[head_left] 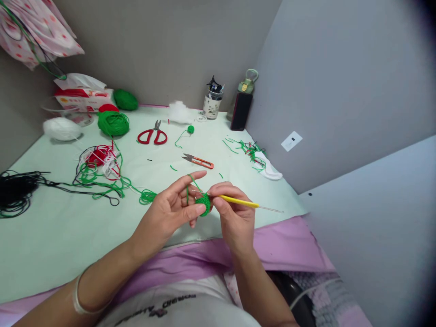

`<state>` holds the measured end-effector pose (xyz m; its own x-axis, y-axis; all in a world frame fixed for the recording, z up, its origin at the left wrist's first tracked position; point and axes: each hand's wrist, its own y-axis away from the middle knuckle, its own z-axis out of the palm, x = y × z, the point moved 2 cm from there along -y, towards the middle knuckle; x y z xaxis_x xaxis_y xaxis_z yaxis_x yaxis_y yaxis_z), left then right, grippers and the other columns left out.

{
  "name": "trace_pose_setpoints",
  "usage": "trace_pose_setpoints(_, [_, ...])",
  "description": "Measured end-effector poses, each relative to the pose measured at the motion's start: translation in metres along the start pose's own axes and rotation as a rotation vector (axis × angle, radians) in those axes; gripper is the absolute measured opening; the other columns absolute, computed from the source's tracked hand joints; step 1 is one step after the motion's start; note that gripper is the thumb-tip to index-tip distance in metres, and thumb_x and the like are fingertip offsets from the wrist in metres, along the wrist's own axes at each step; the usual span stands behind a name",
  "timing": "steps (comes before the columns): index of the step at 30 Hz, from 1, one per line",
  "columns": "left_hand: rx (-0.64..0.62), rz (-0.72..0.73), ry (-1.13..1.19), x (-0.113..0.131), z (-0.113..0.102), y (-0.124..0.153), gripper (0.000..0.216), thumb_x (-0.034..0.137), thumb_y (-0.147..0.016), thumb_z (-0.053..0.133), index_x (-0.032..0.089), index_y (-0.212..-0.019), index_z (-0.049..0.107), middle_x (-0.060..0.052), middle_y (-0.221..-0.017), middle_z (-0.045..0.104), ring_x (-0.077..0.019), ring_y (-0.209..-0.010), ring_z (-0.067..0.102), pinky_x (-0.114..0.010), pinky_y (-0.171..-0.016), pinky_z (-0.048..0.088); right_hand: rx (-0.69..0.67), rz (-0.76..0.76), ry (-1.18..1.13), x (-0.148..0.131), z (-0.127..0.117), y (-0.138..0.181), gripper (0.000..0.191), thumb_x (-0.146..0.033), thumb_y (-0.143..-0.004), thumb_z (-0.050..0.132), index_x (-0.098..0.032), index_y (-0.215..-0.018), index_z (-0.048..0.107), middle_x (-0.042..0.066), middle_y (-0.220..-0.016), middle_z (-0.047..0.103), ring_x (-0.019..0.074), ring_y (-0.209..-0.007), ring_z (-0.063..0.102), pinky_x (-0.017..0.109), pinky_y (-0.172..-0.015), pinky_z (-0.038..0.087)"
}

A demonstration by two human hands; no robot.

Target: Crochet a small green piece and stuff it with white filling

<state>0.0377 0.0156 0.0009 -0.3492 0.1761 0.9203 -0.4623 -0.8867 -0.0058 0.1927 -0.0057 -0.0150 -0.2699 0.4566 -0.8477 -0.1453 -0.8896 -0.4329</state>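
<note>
My left hand [172, 208] pinches a small green crochet piece [204, 203] between thumb and fingers, with green yarn looped over the raised forefinger. My right hand [234, 213] grips a yellow-handled crochet hook [238, 201] whose head end is in the green piece and whose metal tail points right. The green strand runs left across the pale green table [68, 231] to a tangle of green yarn [102, 179].
Red scissors [152, 136], orange thread snips [198, 160], a green yarn ball [113, 123], white yarn [61, 128], black yarn [15, 190], a red-white yarn tangle [99, 158], a tissue box [83, 97], a cup [212, 106], a bottle [243, 102] and yarn scraps [250, 152] lie on the table.
</note>
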Motion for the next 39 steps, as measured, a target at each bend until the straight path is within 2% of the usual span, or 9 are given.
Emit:
trace_pose_setpoints(4, [0.028, -0.028, -0.050, 0.002, -0.002, 0.000, 0.065, 0.025, -0.088, 0.082, 0.032, -0.149, 0.059, 0.004, -0.089, 0.060, -0.0048, -0.058, 0.051, -0.017, -0.052, 0.048, -0.034, -0.017, 0.026, -0.002, -0.001, 0.000, 0.014, -0.024, -0.098, 0.070, -0.029, -0.104, 0.081, 0.003, -0.101, 0.072, 0.0153, -0.087, 0.068, 0.028, -0.070, 0.057])
trace_pose_setpoints(8, [0.016, -0.048, -0.104, 0.004, -0.002, 0.001, 0.068, 0.026, -0.089, 0.082, 0.030, -0.152, 0.056, 0.006, -0.079, 0.057, -0.0050, -0.055, 0.049, -0.018, -0.051, 0.046, -0.040, -0.060, 0.089, -0.004, -0.002, 0.000, 0.016, -0.022, -0.098, 0.069, -0.029, -0.103, 0.082, 0.006, -0.104, 0.079, 0.0193, -0.097, 0.070, 0.029, -0.068, 0.054])
trace_pose_setpoints(14, [0.057, -0.054, -0.079, 0.004, -0.001, 0.001, 0.055, 0.029, -0.089, 0.082, 0.034, -0.141, 0.066, 0.003, -0.099, 0.060, -0.0041, -0.057, 0.056, -0.021, -0.052, 0.050, 0.044, 0.048, -0.084, -0.001, -0.001, -0.003, 0.011, -0.030, -0.097, 0.071, -0.025, -0.093, 0.080, 0.004, -0.093, 0.078, 0.0134, -0.067, 0.063, 0.029, -0.062, 0.052])
trace_pose_setpoints(19, [0.074, -0.048, -0.087, 0.007, 0.000, 0.003, 0.045, 0.030, -0.091, 0.080, 0.031, -0.135, 0.070, 0.003, -0.098, 0.059, -0.0042, -0.057, 0.054, -0.021, -0.052, 0.049, 0.058, 0.090, -0.100, -0.002, -0.001, -0.006, 0.019, -0.037, -0.098, 0.068, -0.022, -0.088, 0.076, 0.004, -0.086, 0.076, 0.0142, -0.067, 0.064, 0.029, -0.062, 0.053])
trace_pose_setpoints(24, [0.103, -0.056, -0.178, 0.008, 0.000, 0.004, 0.046, 0.029, -0.091, 0.078, 0.030, -0.136, 0.069, 0.003, -0.096, 0.058, -0.0053, -0.059, 0.052, -0.021, -0.054, 0.048, -0.034, -0.006, 0.016, -0.009, -0.003, -0.003, 0.018, -0.028, -0.104, 0.060, -0.024, -0.095, 0.076, 0.004, -0.092, 0.075, 0.0154, -0.076, 0.066, 0.030, -0.067, 0.054])
trace_pose_setpoints(27, [0.141, -0.030, -0.263, 0.009, 0.001, 0.004, 0.045, 0.026, -0.091, 0.077, 0.032, -0.136, 0.069, 0.003, -0.094, 0.058, -0.0058, -0.061, 0.050, -0.020, -0.056, 0.046, -0.061, -0.122, 0.222, -0.017, -0.002, 0.002, 0.020, -0.021, -0.105, 0.056, -0.024, -0.099, 0.075, 0.005, -0.094, 0.074, 0.0167, -0.081, 0.068, 0.033, -0.071, 0.055])
trace_pose_setpoints(30, [0.198, 0.028, -0.374, 0.012, 0.002, 0.004, 0.044, 0.021, -0.091, 0.075, 0.031, -0.133, 0.071, 0.004, -0.090, 0.058, -0.0063, -0.062, 0.048, -0.021, -0.060, 0.045, -0.106, -0.253, 0.458, -0.023, 0.002, 0.007, 0.022, -0.015, -0.104, 0.055, -0.025, -0.104, 0.074, 0.006, -0.096, 0.075, 0.0202, -0.095, 0.071, 0.036, -0.080, 0.056])
trace_pose_setpoints(32, [0.215, 0.055, -0.411, 0.013, 0.003, 0.004, 0.043, 0.020, -0.089, 0.075, 0.029, -0.131, 0.072, 0.004, -0.088, 0.058, -0.0071, -0.063, 0.049, -0.022, -0.062, 0.045, -0.115, -0.296, 0.525, -0.024, 0.003, 0.010, 0.022, -0.015, -0.104, 0.054, -0.025, -0.106, 0.074, 0.006, -0.097, 0.076, 0.0219, -0.098, 0.071, 0.039, -0.082, 0.057])
trace_pose_setpoints(39, [0.194, 0.024, -0.399, 0.014, 0.002, 0.005, 0.043, 0.022, -0.087, 0.077, 0.029, -0.129, 0.073, 0.003, -0.087, 0.061, -0.0092, -0.066, 0.052, -0.023, -0.061, 0.046, -0.011, -0.217, 0.301, -0.016, 0.003, 0.007, 0.021, -0.020, -0.105, 0.055, -0.026, -0.100, 0.075, 0.005, -0.090, 0.075, 0.0199, -0.084, 0.071, 0.036, -0.071, 0.058])
